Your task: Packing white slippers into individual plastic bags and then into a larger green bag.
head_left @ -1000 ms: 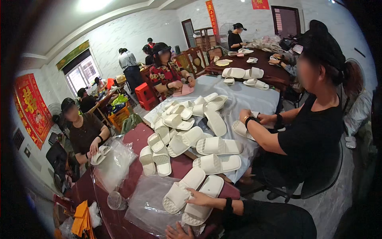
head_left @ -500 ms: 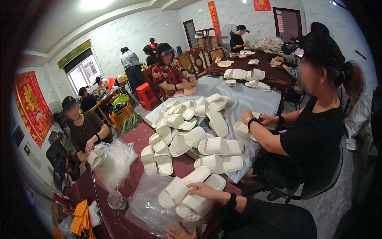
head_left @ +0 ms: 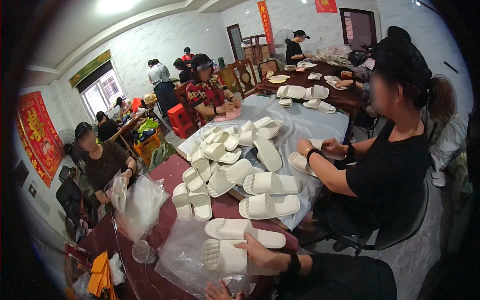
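Note:
A pair of white slippers lies side by side near the lower middle, the far slipper (head_left: 270,238) and the near slipper (head_left: 225,256), toes to the left. My right hand (head_left: 261,254), with a black wristband, grips the near slipper by its strap from the right. Under and beside the pair is a clear plastic bag (head_left: 180,252) on the dark red table (head_left: 107,242). At the lower edge my left hand (head_left: 223,291) lies open beside the bag, its fingers apart; the rest of it is cut off.
A heap of white slippers (head_left: 220,152) spreads over the table's middle. A round clear tub (head_left: 144,251) and orange strips (head_left: 101,275) are at the left. One co-worker (head_left: 395,155) handles slippers at the right; another co-worker (head_left: 107,160) handles a bagged pair at the left.
The near pair has been turned and set straighter, side by side. My right hand has shifted slightly down and right on the near slipper. The view has moved a little.

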`<move>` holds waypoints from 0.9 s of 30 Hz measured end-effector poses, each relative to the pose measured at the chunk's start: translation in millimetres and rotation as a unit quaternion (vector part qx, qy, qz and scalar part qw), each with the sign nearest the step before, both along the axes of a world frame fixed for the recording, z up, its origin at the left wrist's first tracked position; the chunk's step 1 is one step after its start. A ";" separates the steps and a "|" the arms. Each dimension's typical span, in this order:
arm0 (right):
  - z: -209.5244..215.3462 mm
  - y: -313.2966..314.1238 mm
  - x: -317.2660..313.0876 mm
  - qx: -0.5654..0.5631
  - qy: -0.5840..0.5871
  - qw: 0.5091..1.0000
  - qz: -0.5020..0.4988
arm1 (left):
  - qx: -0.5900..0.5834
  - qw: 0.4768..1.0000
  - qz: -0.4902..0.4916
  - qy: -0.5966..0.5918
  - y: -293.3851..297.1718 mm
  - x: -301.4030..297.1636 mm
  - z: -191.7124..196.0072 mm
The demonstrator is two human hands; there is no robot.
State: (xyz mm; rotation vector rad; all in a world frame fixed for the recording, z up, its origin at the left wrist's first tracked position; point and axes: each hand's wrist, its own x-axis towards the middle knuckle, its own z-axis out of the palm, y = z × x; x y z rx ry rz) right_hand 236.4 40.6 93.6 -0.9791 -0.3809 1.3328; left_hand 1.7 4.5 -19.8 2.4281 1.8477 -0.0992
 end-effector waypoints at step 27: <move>-47.9 21.5 39.5 -0.061 -0.689 0.711 0.128 | 0.074 0.989 0.021 -0.127 -7.7 1.3 -5.4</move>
